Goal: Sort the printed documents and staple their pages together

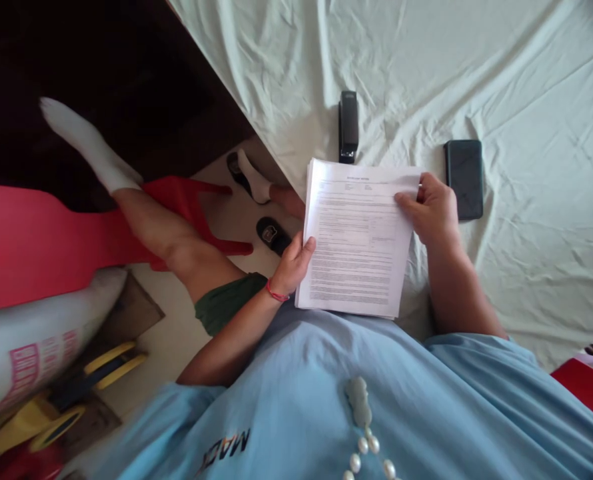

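Note:
A stack of printed papers (351,247) is held up in front of my blue shirt, its text side facing me. My left hand (294,263), with a red string at the wrist, grips the stack's left edge, the thumb lying on top. At the upper right corner my right hand (431,207) pinches the papers between thumb and fingers. Just beyond the top edge of the stack lies a black stapler (348,127). To the right of my right hand a dark phone-like rectangular object (464,179) rests flat on the cloth.
A pale wrinkled cloth (541,133) covers the surface ahead and right. To the left are a red plastic chair (36,247), my outstretched leg with a white sock (84,143), black slippers (272,235) on the floor, a white printed sack (51,340) and a yellow-and-blue object (66,400).

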A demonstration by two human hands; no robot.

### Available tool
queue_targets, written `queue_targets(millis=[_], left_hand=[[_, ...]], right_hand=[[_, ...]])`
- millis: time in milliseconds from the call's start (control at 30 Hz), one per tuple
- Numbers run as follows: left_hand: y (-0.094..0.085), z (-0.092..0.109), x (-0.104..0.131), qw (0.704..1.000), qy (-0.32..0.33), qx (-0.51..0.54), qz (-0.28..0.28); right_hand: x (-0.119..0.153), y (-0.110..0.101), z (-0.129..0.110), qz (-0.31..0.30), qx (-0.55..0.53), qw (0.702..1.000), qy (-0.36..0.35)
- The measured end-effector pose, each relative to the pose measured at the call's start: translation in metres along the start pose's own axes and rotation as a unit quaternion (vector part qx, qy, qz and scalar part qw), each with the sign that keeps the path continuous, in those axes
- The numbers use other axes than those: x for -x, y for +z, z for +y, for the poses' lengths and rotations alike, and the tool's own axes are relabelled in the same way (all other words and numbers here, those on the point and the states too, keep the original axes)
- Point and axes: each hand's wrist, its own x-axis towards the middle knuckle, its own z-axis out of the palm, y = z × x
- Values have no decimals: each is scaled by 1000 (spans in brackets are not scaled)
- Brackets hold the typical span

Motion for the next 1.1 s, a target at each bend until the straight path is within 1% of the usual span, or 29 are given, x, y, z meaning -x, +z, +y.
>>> queue_targets(millis=[100, 167, 233, 300, 400, 467, 567, 667, 733, 800, 867, 967, 1100], left_hand=[[0, -3, -1, 1000, 0, 5, -15], [1, -4, 0, 1000, 2, -1, -23], [2, -4, 2, 999, 12, -16, -31], [3, -1, 6, 997, 30, -33, -55], [5, 5, 11, 992, 49, -32, -114], [7, 5, 13, 990, 44, -11, -131], [12, 2, 11, 993, 29, 22, -108], [17, -3, 10, 997, 30, 11, -73], [20, -4, 10, 997, 45, -10, -59], [23, -4, 12, 996, 62, -18, -62], [25, -6, 13, 996, 64, -11, -67], [25, -10, 14, 997, 41, -2, -61], [26, -15, 16, 999, 22, 9, -42]], right_hand=[[0, 2, 3, 3, 65, 998, -16], [2, 3, 3, 26, 138, 989, -42], [4, 4, 0, 61, 207, 972, -90], [4, 5, -5, 72, 245, 956, -144], [0, 11, -13, 31, 261, 945, -196], [-4, 16, -15, -11, 265, 942, -208], [-9, 26, -16, -69, 279, 934, -212], [-10, 34, -20, -93, 297, 926, -214], [-10, 36, -23, -97, 309, 924, -203], [-11, 37, -26, -100, 319, 924, -187], [-12, 37, -27, -101, 320, 924, -180], [-12, 39, -23, -84, 308, 926, -202], [-7, 43, -20, -73, 309, 918, -238]])
